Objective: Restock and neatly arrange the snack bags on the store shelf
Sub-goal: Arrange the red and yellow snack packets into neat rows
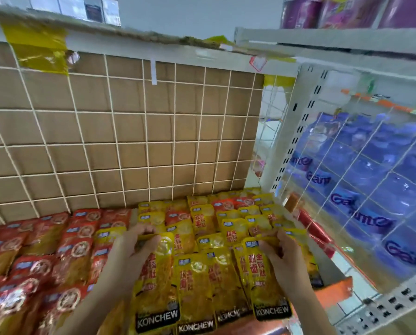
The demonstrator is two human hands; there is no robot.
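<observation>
Red snack bags (45, 257) are laid in overlapping rows across the left of the shelf, at about eight o'clock in the view. Behind them, from nine round to twelve o'clock, a white wire grid (116, 131) is stood upright against brown cardboard (93, 126). A strip of yellow tape (40, 52) is stuck at eleven o'clock.

Just right of the red rows, at seven o'clock, the left hand (129, 255) is seen. Its fingers are curled over the top edge of a yellow bag (157, 281), which is pinched against the thumb. This bag is laid flat with its black KONCHEW band toward the viewer.

More yellow snack bags (202, 238) are spread at six o'clock, between the two hands and back to the grid. A few red ones are mixed in at the rear.

At five o'clock the right hand (284, 259) is closed in a pinch on the top edge of a second yellow bag (262, 291), the front-right one of the row. Just beside that bag, at four o'clock, an orange shelf lip (335, 293) is seen.

A white perforated upright (296, 131) is set at three o'clock, and beyond it blue packs (376, 180) are stacked. Purple packs (347, 10) are stood on the shelf above, at one o'clock.
</observation>
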